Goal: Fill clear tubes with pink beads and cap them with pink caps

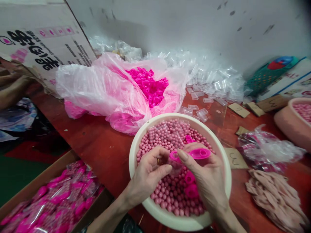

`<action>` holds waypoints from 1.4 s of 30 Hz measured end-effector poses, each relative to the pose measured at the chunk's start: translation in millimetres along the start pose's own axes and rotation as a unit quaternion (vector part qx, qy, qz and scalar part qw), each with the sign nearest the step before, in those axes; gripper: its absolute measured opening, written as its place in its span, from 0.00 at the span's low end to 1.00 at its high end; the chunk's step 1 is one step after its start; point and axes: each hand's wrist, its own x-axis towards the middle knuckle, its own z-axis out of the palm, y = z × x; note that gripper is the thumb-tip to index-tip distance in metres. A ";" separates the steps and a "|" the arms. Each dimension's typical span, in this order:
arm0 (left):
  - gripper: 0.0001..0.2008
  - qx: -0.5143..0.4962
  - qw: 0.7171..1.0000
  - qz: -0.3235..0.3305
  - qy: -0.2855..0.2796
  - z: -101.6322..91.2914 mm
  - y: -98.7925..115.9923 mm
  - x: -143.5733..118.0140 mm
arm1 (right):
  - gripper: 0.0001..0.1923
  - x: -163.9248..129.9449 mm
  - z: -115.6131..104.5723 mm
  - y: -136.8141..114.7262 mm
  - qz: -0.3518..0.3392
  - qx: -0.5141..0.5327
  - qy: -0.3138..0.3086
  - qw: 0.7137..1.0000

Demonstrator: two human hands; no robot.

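One red table (102, 145) — grey wall (170, 22) | pink bag (107, 87) | white basin (136, 145)

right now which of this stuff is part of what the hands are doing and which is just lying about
In use:
- left hand and right hand, both on a pink cap
- white bowl of pink beads
- bag of pink caps
- clear tubes

Lying about:
- green basket
- cardboard tags
- printed carton
- tan strips
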 end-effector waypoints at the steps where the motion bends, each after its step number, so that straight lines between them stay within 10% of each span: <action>1: 0.06 -0.008 1.000 -0.008 0.000 -0.2 -0.9 -0.2 | 0.07 -0.7 0.0 0.1 -0.033 -0.024 0.002 0.999; 42: 0.16 0.020 0.998 0.006 0.057 5.6 -1.4 -1.7 | 0.04 5.5 -3.2 -2.3 0.013 -0.035 -0.085 0.996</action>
